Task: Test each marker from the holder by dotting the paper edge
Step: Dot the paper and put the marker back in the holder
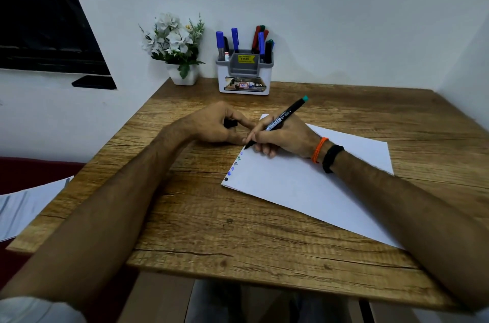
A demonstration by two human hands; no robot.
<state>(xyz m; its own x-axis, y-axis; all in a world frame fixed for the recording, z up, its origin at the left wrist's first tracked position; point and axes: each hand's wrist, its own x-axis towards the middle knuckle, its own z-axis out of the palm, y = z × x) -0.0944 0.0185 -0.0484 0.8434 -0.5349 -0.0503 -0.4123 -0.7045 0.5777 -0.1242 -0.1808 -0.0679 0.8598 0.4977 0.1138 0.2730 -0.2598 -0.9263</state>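
Observation:
A white sheet of paper [312, 180] lies at an angle on the wooden table. Several coloured dots [233, 168] run along its left edge. My right hand [283, 137] grips a black marker [280, 119] with a teal end, its tip touching the paper's left edge just above the dots. My left hand [214, 124] rests on the table beside the paper and pinches a small black cap [230, 123]. A white and grey holder [244, 71] at the back wall holds several blue, red, green and black markers.
A white pot of artificial flowers [177, 50] stands left of the holder against the wall. Loose printed papers [26, 206] lie off the table's left side. The wooden table [211, 230] ends at a front edge close to me.

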